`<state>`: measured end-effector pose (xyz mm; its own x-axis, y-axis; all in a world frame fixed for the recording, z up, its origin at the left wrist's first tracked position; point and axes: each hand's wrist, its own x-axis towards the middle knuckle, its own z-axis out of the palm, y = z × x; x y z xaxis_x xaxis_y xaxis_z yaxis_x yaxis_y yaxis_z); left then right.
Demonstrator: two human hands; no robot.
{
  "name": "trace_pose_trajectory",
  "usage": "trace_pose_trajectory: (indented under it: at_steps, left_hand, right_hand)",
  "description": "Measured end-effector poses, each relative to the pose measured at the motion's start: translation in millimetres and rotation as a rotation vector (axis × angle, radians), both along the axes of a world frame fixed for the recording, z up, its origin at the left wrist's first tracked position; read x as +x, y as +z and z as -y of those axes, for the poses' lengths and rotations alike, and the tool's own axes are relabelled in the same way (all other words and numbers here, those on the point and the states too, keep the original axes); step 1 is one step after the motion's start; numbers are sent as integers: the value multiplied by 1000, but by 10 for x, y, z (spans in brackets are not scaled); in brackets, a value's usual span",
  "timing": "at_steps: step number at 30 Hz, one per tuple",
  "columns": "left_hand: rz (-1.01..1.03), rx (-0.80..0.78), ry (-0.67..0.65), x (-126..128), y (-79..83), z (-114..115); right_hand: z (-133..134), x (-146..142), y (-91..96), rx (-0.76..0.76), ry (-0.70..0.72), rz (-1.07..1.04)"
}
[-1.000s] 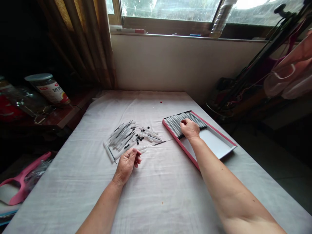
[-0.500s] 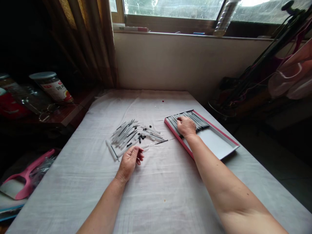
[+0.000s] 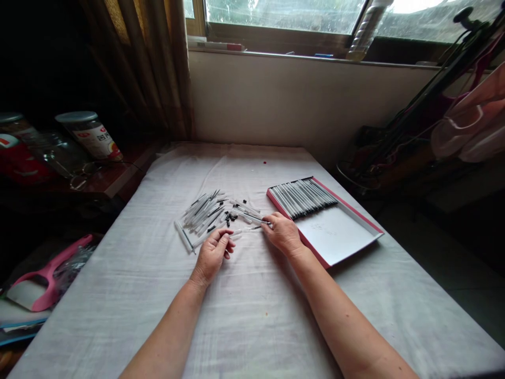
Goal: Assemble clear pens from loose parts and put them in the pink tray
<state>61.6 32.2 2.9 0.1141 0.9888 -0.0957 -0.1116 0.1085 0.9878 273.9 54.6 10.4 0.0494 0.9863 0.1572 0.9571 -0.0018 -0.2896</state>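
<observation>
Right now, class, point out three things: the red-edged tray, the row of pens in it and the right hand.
Red-edged tray [image 3: 341, 236], head view: bare white floor.
Row of pens [image 3: 303, 198], head view: middle pens.
Right hand [image 3: 284, 233], head view: back of hand.

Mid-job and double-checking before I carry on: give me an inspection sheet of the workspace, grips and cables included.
Surface: table under white, creased cloth.
Things: shallow white rectangular tray with red sides holds a row of slim grey, black-ended sticks; left of it, a loose heap of slim translucent plastic-looking tubes and small black caps.
Clutter: tiny red bit towards the far edge; tiny orange speck nearer.
Grips: left grip curled beside the heap; right grip at its tray side; hold unclear for both.
Cables: nothing seen on the cloth; dim sides unclear.
Surroundings: brown fabric curtain left, glass window ahead.
</observation>
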Motion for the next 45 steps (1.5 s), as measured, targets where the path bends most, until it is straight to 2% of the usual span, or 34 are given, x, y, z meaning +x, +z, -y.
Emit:
trace_pose_trajectory:
  at_steps: [7,11,13,15,18,20,23,25,27,30,33,37,41,45]
  left_hand:
    - [-14,0,-28,-1,-15,-5]
    - [-33,13,-46,1,-38,-11]
    - [-68,42,-46,3,-64,-11]
    - [-150,132,10,2,-94,-8]
    - [-370,388,182,-11,-134,6]
    - [-544,560,223,-22,-146,21]
    - [-785,745,135,-23,-144,50]
    - [-901,808,43,-8,-138,70]
    - [-961,814,-29,16,-131,89]
    - [-996,769,-70,64,-119,112]
    - [-988,736,-105,112,-101,135]
    - [-968,722,-166,153,-83,158]
    - [-981,748,-191,153,-41,69]
    - [-1105,795,-147,164,76,-252]
  right_hand:
    - [-58,-71,28,-57,-20,116]
    - [-34,-67,17,16,-6,36]
    - [22,-59,-6,93,-2,-111]
    - [113,-58,-34,173,1,-324]
    - [291,-79,-60,249,11,-663]
    - [402,-100,-55,266,14,-871]
    - [502,-118,-24,261,-8,-1112]
    - [518,-124,-8,240,-45,-1217]
    - [512,-136,-10,234,-90,-1323]
    - [504,-187,-40,237,-125,-1452]
    - [522,-263,-76,155,-73,-1472]
    - [549,-291,-84,110,-12,-1355]
    - [560,-146,-24,298,-46,-1192]
    - [569,22,15,479,-108,-1006]
